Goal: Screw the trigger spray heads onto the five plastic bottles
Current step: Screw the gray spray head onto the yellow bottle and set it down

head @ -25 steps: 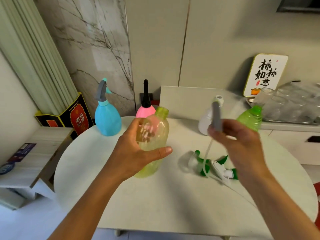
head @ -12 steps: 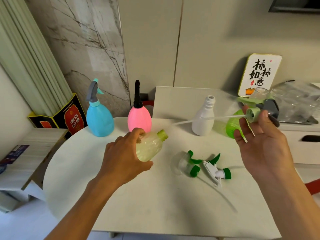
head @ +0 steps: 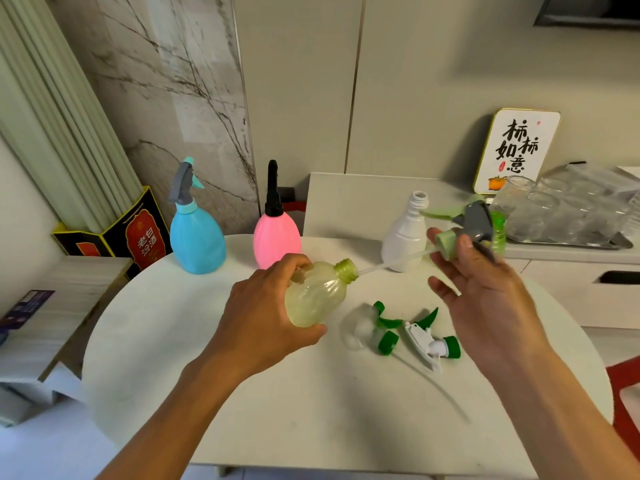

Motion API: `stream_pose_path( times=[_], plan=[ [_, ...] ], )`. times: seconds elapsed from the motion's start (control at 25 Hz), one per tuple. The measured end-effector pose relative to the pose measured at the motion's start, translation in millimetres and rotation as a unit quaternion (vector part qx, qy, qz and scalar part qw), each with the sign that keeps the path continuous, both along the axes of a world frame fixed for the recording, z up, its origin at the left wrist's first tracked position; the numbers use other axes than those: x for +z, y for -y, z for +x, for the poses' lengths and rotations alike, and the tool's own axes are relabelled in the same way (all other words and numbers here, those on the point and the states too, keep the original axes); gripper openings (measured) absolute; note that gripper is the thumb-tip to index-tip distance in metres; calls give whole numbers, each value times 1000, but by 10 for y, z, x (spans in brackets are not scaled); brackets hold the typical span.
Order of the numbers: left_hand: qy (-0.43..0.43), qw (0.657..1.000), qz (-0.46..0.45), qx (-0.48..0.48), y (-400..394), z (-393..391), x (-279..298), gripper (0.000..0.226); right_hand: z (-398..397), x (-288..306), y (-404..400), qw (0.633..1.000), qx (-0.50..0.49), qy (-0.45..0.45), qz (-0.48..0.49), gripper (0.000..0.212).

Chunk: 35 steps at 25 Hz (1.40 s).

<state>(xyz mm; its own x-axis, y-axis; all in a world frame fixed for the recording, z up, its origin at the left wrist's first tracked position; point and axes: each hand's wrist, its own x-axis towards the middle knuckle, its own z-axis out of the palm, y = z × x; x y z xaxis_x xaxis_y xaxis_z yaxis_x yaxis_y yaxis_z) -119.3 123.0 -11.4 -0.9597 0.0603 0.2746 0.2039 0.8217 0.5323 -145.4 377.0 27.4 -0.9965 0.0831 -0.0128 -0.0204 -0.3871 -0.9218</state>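
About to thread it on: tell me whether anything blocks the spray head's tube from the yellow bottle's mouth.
Nothing visible does: the thin white dip tube already reaches the translucent yellow plastic bottle at its mouth.

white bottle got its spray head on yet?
No: the white bottle stands at the back of the table with its threaded neck open and no head on it.
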Motion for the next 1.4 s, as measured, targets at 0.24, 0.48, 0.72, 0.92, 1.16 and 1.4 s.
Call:
stream_pose_path(
  times=[0.24,0.48,0.72,0.92,1.16,1.4],
  plan=[
    [-40,998,-37,-30,-57,85,45,78,145,-175,403,995,59,-10,82,34],
    [-38,996,-79,-24,17,143,52,77,168,-244,487,987,59,-84,124,54],
    [-29,995,-90,-11,97,122,23,82,140,-256,385,869,100,-231,427,43],
    [-35,986,-163,-29,106,113,-7,78,127,-246,291,665,-54,-365,650,25],
    [-24,986,-157,-55,138,142,72,75,98,-289,207,690,21,-378,617,28],
    [14,991,-107,-75,138,194,151,71,186,-277,255,842,179,-272,430,26]
  ],
)
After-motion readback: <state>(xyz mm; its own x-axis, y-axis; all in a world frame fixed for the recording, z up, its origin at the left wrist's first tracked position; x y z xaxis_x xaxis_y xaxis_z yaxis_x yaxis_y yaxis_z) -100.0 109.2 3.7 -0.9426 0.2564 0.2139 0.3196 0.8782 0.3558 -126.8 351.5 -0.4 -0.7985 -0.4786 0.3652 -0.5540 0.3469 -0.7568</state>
